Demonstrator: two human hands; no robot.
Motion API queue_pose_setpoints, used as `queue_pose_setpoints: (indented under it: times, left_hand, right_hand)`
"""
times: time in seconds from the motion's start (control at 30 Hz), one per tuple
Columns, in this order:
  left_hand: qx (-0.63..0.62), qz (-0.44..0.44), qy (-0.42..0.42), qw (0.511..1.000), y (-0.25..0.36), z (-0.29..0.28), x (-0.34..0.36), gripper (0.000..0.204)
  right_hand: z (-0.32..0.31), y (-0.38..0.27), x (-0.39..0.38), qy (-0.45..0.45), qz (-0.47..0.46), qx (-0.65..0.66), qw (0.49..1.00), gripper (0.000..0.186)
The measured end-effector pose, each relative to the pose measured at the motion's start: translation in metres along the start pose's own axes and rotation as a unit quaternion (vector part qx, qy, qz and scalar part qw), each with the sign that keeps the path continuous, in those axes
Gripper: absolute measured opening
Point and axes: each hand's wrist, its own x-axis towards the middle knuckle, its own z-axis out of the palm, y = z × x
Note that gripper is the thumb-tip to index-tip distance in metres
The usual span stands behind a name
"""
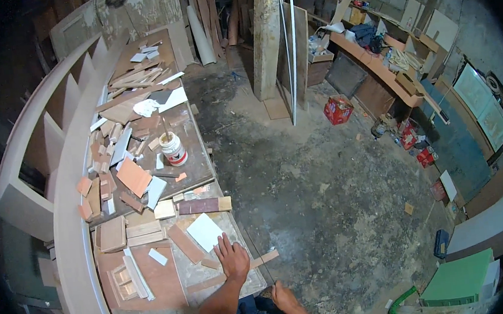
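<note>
My left hand (233,257) lies palm down on the near right corner of the bench, fingers spread. Its heel rests over a narrow wood strip (266,258) whose end juts past the bench edge. The fingertips reach the lower corner of a white board piece (205,231). My right hand (284,299), beyond that edge, is closed around the handle of what looks like a handsaw (268,274). Its thin dark blade is seen edge-on and crosses the strip; the handle is mostly hidden. A brown wood slat (186,243) lies left of the white piece.
Wood offcuts (134,177) and an open white jar (173,149) with a stick in it crowd the bench. A long curved wooden frame (66,171) runs along the left. A post (270,43) rises from the floor (326,210). A green panel (457,279) stands at lower right.
</note>
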Motion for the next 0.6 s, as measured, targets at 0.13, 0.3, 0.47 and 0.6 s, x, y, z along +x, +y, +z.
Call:
queue_pose_setpoints:
  times: [0.13, 0.3, 0.47, 0.6]
  left_hand:
    - [0.020, 0.002, 0.011, 1.000, 0.004, 0.006, -0.001, 0.024]
    - [0.012, -0.002, 0.012, 1.000, -0.005, 0.005, -0.003, 0.023]
    - [0.007, 0.005, 0.039, 0.999, 0.003, 0.004, 0.000, 0.022]
    - [0.018, 0.014, 0.042, 0.999, -0.003, 0.007, -0.002, 0.022]
  right_hand:
    - [-0.001, -0.013, 0.040, 0.031, -0.063, 0.011, 0.997, 0.027]
    - [-0.001, -0.008, -0.004, 0.010, -0.035, 0.019, 0.999, 0.030]
    - [0.000, -0.017, 0.044, 0.028, -0.079, 0.029, 0.996, 0.026]
    - [-0.001, -0.027, 0.030, 0.040, -0.063, 0.023, 0.997, 0.023]
